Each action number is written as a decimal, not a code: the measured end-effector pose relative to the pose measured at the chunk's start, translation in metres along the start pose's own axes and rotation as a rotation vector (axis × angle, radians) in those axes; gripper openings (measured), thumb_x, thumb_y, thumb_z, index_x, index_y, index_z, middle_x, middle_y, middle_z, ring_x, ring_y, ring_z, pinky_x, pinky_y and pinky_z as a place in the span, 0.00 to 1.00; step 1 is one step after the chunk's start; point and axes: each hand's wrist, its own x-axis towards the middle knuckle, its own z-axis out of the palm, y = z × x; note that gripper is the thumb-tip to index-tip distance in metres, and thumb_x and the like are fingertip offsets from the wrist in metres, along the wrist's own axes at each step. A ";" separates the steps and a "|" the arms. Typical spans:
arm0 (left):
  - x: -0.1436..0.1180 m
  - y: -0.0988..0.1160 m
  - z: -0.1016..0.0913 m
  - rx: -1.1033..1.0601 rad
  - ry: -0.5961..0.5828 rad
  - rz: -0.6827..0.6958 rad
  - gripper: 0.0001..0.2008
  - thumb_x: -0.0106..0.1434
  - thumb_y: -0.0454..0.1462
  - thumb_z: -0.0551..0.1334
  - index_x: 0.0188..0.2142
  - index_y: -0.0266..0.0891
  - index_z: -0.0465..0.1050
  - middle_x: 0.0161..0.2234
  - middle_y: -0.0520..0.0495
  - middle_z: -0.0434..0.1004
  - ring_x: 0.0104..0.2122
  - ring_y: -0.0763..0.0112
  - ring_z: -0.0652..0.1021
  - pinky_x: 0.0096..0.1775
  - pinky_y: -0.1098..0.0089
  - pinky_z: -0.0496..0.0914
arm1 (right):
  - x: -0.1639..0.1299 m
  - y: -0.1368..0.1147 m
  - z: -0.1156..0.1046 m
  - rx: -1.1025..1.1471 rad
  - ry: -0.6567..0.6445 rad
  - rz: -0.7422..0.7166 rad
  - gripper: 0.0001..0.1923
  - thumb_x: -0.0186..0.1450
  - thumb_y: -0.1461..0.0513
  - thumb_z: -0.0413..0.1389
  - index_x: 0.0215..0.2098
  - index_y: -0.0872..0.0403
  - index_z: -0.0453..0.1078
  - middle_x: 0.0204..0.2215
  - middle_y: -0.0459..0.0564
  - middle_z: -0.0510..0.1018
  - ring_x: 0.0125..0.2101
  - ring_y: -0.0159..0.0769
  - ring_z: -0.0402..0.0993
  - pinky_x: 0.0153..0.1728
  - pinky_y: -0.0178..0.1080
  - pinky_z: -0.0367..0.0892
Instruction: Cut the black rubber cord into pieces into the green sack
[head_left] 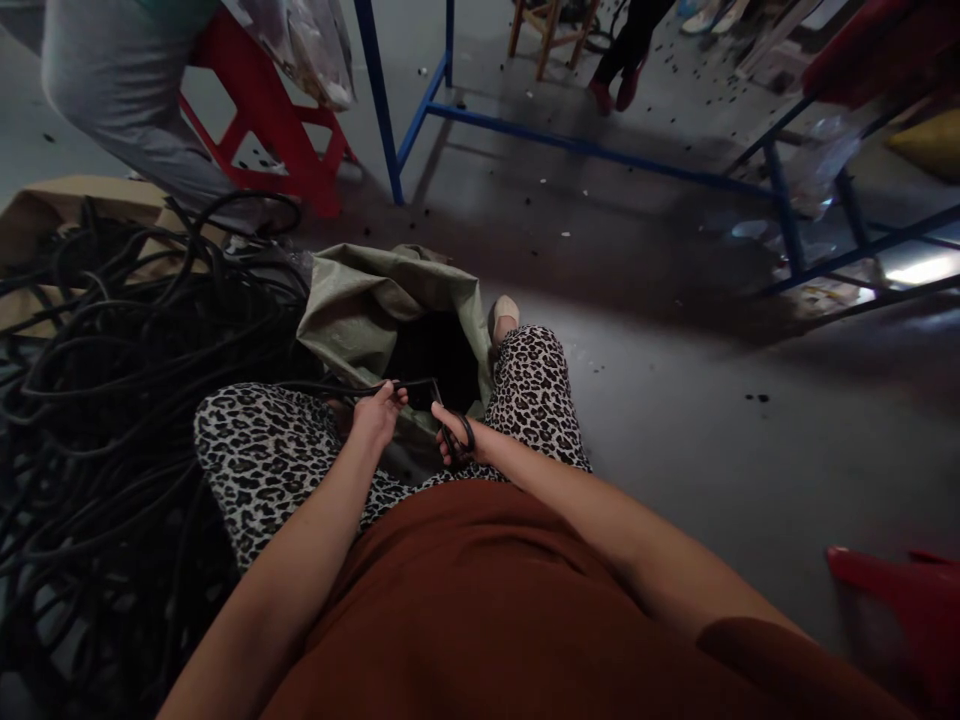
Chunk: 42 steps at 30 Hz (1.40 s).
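Cable (420,384), thin, black, bent sharply, pinched by left hand (375,413); right hand (456,438) grips dark-handled scissors (459,436).

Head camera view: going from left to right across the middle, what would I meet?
Pile of black cables → left hand holding a black cable → right hand with scissors → leopard-print knee → bare grey floor → red plastic thing.
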 end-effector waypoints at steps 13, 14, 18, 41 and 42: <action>-0.010 0.002 0.004 0.026 -0.035 -0.089 0.04 0.57 0.26 0.58 0.30 0.33 0.68 0.27 0.48 0.74 0.25 0.74 0.75 0.29 0.71 0.70 | 0.005 -0.003 0.000 0.026 0.020 -0.003 0.33 0.64 0.37 0.38 0.27 0.57 0.63 0.15 0.46 0.68 0.12 0.30 0.66 0.10 0.28 0.55; -0.010 0.002 0.005 0.028 -0.030 -0.092 0.04 0.57 0.26 0.58 0.30 0.33 0.68 0.27 0.48 0.74 0.25 0.74 0.75 0.29 0.71 0.70 | 0.004 -0.004 0.000 0.031 0.019 -0.001 0.33 0.64 0.37 0.38 0.27 0.57 0.63 0.15 0.46 0.68 0.12 0.30 0.66 0.10 0.28 0.55; -0.010 0.002 0.005 0.035 -0.027 -0.092 0.03 0.57 0.26 0.59 0.29 0.33 0.68 0.27 0.48 0.73 0.25 0.74 0.75 0.30 0.71 0.70 | 0.003 -0.004 -0.001 0.047 0.002 -0.001 0.33 0.64 0.37 0.39 0.28 0.58 0.63 0.15 0.46 0.68 0.12 0.30 0.67 0.10 0.28 0.55; -0.003 -0.002 0.000 0.072 0.076 -0.027 0.03 0.57 0.27 0.60 0.28 0.32 0.66 0.25 0.48 0.73 0.24 0.74 0.75 0.28 0.72 0.70 | 0.009 -0.001 0.004 0.031 0.217 -0.131 0.22 0.67 0.48 0.50 0.27 0.57 0.63 0.12 0.39 0.60 0.08 0.23 0.55 0.08 0.26 0.57; -0.002 -0.002 -0.001 0.079 0.074 -0.027 0.03 0.57 0.27 0.60 0.28 0.32 0.66 0.25 0.48 0.73 0.24 0.73 0.75 0.27 0.72 0.70 | 0.010 -0.001 0.003 0.021 0.217 -0.123 0.21 0.67 0.48 0.50 0.27 0.57 0.63 0.12 0.39 0.60 0.08 0.23 0.55 0.08 0.26 0.57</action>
